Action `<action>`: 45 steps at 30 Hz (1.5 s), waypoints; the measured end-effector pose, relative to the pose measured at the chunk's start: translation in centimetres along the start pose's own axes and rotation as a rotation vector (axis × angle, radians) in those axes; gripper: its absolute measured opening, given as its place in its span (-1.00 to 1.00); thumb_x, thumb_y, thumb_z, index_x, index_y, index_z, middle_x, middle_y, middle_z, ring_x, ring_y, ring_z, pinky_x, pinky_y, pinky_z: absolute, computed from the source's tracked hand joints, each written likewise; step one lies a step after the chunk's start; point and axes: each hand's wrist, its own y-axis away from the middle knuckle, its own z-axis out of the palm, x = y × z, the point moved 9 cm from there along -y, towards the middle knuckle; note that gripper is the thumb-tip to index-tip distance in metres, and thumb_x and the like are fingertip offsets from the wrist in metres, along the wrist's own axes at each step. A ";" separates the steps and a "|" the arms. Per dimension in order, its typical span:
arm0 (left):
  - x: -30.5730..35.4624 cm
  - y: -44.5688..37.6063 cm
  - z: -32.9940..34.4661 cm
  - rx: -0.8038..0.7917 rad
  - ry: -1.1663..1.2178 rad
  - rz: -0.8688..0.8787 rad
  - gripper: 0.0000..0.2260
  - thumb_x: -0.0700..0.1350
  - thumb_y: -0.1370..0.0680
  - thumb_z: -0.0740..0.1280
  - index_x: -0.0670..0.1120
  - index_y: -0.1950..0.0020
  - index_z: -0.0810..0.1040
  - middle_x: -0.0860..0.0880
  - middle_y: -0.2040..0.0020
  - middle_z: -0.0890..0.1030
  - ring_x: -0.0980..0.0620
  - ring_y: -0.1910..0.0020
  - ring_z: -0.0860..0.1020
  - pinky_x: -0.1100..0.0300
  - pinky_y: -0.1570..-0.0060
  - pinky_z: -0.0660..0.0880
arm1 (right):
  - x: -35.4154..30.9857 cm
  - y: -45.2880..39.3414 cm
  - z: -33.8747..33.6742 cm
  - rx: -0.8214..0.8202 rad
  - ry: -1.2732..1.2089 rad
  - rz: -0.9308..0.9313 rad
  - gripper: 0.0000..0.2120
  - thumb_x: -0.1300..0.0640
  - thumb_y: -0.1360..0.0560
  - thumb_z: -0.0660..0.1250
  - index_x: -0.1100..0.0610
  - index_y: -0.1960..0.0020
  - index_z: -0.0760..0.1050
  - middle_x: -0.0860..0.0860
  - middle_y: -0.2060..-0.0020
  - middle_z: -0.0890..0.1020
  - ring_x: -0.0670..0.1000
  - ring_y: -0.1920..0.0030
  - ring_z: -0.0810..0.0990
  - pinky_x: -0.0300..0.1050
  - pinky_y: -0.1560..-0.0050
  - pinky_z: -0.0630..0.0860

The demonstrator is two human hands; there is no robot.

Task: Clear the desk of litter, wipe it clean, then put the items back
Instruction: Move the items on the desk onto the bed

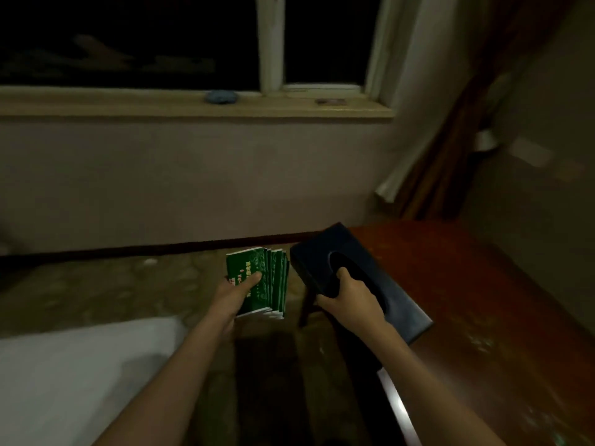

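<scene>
Green booklets, fanned, are sitting pinched in L hand over the floor; R hand is gripping dark tissue box at its slot, above reddish worktop edge.

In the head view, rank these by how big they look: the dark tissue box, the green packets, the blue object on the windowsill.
1. dark tissue box, gripped by the right hand
2. green packets, held fanned in the left hand
3. blue object, though it sits farther away on the windowsill, so true size is unsure
</scene>
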 end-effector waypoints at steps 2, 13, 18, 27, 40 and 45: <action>-0.6 -0.6 -4.3 0.098 0.047 -0.021 -0.76 -0.20 -0.48 0.42 -0.19 -0.13 0.55 -0.17 0.00 0.64 -0.13 0.01 0.61 0.00 -0.07 0.53 | -3.5 -2.7 2.6 -0.061 0.030 -0.085 -0.60 -0.09 -0.51 0.33 0.07 -0.20 0.28 -0.05 0.20 0.54 -0.06 0.36 0.51 -0.22 0.53 0.30; -1.6 -2.8 -23.0 0.637 0.248 -0.016 -0.83 -0.20 -0.50 0.41 -0.16 -0.08 0.58 -0.14 0.04 0.66 -0.09 0.08 0.63 0.08 0.06 0.55 | -21.0 -13.7 17.8 -0.487 0.102 -0.466 -0.43 -0.16 -0.49 0.32 0.13 -0.35 0.26 0.01 0.04 0.55 0.02 0.12 0.57 -0.10 0.29 0.48; -3.9 -0.5 -27.4 0.856 0.357 -0.034 -0.78 -0.19 -0.49 0.42 -0.20 -0.11 0.57 -0.18 0.03 0.67 -0.15 0.06 0.64 0.07 0.06 0.56 | -27.9 -15.0 22.7 -0.638 0.138 -0.635 -0.35 -0.15 -0.50 0.31 0.15 -0.44 0.20 0.10 -0.20 0.51 0.08 -0.10 0.54 -0.11 0.08 0.53; -8.1 6.6 -33.9 1.112 0.455 -0.076 -0.82 -0.19 -0.50 0.40 -0.22 -0.06 0.57 -0.20 0.09 0.68 -0.16 0.14 0.66 -0.02 0.07 0.59 | -35.8 -10.4 32.5 -0.836 0.194 -0.767 -0.50 -0.09 -0.50 0.33 0.23 -0.27 0.35 0.16 -0.16 0.55 0.15 -0.12 0.55 -0.04 -0.01 0.53; -16.5 16.1 -48.6 1.389 0.672 -0.127 -0.78 -0.21 -0.47 0.42 -0.03 -0.07 0.50 -0.14 -0.02 0.64 -0.13 0.02 0.62 -0.11 -0.11 0.53 | -49.5 2.0 49.3 -1.068 0.360 -0.924 -0.70 -0.06 -0.49 0.35 0.16 0.02 0.40 -0.02 0.17 0.48 -0.01 0.19 0.46 -0.17 0.23 0.41; -21.7 15.4 -52.2 1.417 0.762 -0.242 -0.65 -0.19 -0.45 0.45 -0.10 -0.19 0.43 -0.18 -0.09 0.59 -0.14 -0.01 0.59 -0.04 -0.04 0.54 | -52.3 3.8 56.6 -1.155 0.412 -0.859 -0.57 -0.09 -0.48 0.35 0.20 -0.19 0.46 0.11 -0.09 0.57 0.09 -0.01 0.54 -0.15 0.10 0.46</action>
